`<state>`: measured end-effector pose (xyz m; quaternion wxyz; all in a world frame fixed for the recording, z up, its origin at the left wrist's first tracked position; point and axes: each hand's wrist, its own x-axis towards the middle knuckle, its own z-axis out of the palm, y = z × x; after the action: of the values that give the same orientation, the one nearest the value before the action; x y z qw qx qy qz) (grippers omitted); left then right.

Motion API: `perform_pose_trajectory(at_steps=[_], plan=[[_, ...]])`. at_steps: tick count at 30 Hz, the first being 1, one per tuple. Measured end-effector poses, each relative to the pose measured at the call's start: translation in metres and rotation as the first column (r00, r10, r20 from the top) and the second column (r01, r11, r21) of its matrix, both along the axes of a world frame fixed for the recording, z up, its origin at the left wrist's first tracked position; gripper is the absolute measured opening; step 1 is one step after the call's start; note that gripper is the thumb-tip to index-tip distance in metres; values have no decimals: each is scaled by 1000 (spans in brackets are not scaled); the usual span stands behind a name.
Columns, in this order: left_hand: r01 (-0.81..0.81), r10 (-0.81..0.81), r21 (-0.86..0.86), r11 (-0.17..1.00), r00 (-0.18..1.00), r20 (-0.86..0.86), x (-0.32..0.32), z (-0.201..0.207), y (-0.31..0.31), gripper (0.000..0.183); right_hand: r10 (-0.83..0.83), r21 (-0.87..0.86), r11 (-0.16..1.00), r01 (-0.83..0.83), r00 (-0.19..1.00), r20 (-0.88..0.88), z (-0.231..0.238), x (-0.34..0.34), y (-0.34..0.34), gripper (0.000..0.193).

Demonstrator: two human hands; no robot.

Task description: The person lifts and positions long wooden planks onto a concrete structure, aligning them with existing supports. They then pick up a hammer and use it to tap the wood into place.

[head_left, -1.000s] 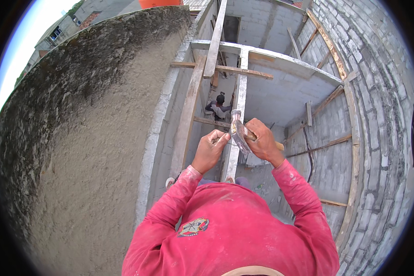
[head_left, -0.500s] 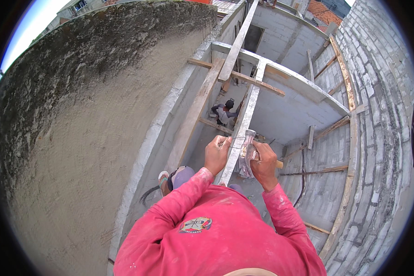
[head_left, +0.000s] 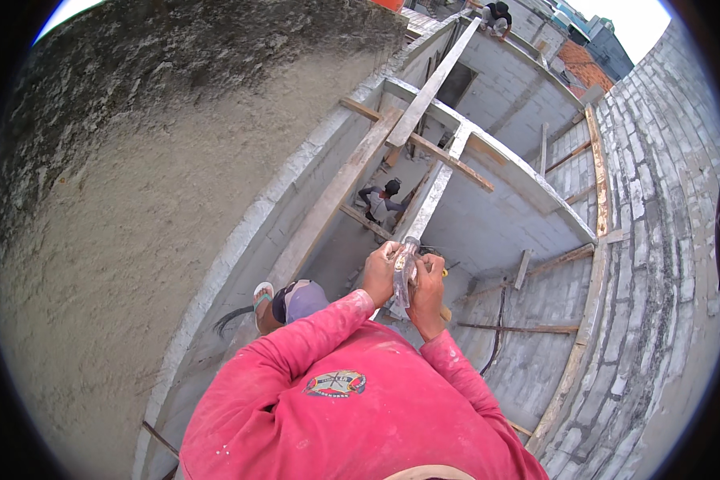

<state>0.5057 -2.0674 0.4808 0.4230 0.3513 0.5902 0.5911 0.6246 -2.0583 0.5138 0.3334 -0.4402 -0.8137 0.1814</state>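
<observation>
Sandalled foot point(head_left: 262, 294) on plank point(head_left: 328, 202)

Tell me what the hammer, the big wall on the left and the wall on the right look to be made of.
The hammer has a shiny, worn steel-looking head; its handle seems wooden, pale brown where it shows below the right hand. The left wall looks like rough cement render, sandy grey with dark staining near the top. The right wall looks like bare grey masonry blocks with visible mortar joints.

The left hand point(head_left: 378, 274) and right hand point(head_left: 428, 290) meet around a hammer point(head_left: 403, 272) above a narrow beam point(head_left: 424, 216), with a rough wall point(head_left: 136, 224) to the left, a block wall point(head_left: 656, 240) to the right, and a person point(head_left: 380, 200) below, beyond the hands.
</observation>
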Motion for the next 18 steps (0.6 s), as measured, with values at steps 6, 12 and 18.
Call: perform_pose_trajectory(at_steps=[6, 12, 18], plan=[[-30, 39, -126, 992, 996, 75, 1, -16, 0, 13, 152, -33, 988, -153, 988, -32, -27, 4, 19, 26], [43, 3, -160, 986, 961, 275, 1, -32, -8, 14, 89, -5, 996, -89, 989, 119, -23, 7, 16, 21], [190, -51, -196, 962, 830, 555, -4, -25, -13, 15, 152, 231, 957, -174, 982, 110, -34, 20, 19, 25]])
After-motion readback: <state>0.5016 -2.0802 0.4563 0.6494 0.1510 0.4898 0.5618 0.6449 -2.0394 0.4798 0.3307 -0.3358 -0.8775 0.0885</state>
